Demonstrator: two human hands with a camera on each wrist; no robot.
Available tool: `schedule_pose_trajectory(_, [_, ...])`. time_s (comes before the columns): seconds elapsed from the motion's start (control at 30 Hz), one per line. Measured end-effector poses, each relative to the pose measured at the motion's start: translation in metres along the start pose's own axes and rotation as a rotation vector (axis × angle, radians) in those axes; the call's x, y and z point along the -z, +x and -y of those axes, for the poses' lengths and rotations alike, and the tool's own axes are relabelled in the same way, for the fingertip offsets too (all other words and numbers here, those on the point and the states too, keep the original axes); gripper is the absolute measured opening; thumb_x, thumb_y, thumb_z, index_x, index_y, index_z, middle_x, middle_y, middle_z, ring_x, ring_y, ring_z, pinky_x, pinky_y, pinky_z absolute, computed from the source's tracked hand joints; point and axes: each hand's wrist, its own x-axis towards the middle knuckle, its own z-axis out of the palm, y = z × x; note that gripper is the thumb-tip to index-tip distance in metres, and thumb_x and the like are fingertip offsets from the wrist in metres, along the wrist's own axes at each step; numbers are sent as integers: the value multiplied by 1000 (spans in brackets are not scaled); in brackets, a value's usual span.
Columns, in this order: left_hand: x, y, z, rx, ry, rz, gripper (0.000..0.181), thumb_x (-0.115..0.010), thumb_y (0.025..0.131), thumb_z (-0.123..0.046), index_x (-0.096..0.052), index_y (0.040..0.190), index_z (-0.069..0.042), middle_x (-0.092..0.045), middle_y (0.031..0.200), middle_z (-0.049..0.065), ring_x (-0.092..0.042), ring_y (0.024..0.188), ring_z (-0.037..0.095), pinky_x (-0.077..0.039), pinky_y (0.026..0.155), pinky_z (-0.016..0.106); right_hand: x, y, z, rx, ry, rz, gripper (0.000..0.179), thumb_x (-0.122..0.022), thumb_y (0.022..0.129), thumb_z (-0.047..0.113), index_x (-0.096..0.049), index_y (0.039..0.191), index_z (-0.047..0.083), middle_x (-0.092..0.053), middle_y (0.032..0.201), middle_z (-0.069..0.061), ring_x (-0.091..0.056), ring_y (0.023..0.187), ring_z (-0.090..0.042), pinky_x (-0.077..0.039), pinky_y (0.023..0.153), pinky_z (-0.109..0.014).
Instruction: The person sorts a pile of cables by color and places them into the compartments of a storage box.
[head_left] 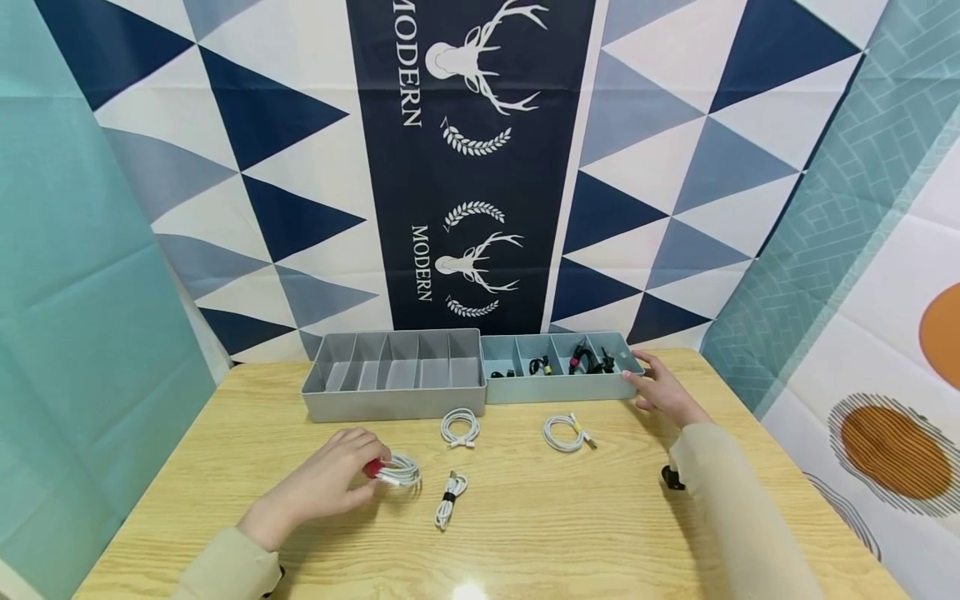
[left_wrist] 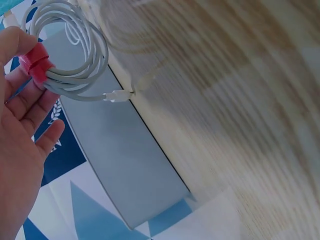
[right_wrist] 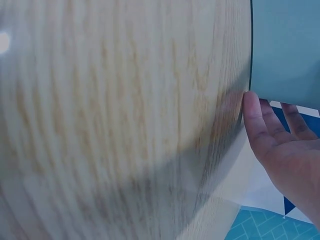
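Note:
My left hand (head_left: 327, 473) pinches a coiled white cable (head_left: 402, 471) by its red strap (left_wrist: 36, 62), just above the table. In the left wrist view one white plug (left_wrist: 118, 96) sticks out from the coil. My right hand (head_left: 663, 390) touches the right end of the blue-grey divided box (head_left: 555, 390), its fingers fairly straight in the right wrist view. Black cables (head_left: 581, 358) lie in that box's compartments. On the table are a coiled white cable (head_left: 459, 427), another with a yellow tie (head_left: 577, 427), and a white bundle with a black tie (head_left: 447, 498).
A grey divided box (head_left: 393, 406) stands against the left end of the blue-grey one, with no cables visible in its compartments. Both sit at the back of the wooden table (head_left: 570, 525), before a patterned cloth (head_left: 465, 167). A small black item (head_left: 672, 477) shows beside the right sleeve.

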Motion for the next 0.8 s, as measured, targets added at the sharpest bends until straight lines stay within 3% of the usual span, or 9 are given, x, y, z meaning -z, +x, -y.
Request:
schedule_pose_trajectory(0.53, [-4, 14, -4, 50, -2, -9, 22, -63, 80, -32, -55, 97, -22, -47, 87, -16, -42, 84, 2, -37, 80, 29, -2, 2, -3, -20, 3, 2, 66, -45, 92, 36, -5, 144, 22, -24, 136, -27, -44, 107, -33, -48, 75, -40])
schedule_pose_trajectory(0.8, [-6, 23, 1, 3, 38, -48, 21, -63, 79, -35, -54, 93, -21, -48, 87, -15, -44, 84, 5, -35, 77, 27, 0, 1, -1, -33, 5, 5, 66, -44, 93, 35, -4, 144, 23, -21, 137, -27, -44, 107, -35, -48, 76, -41])
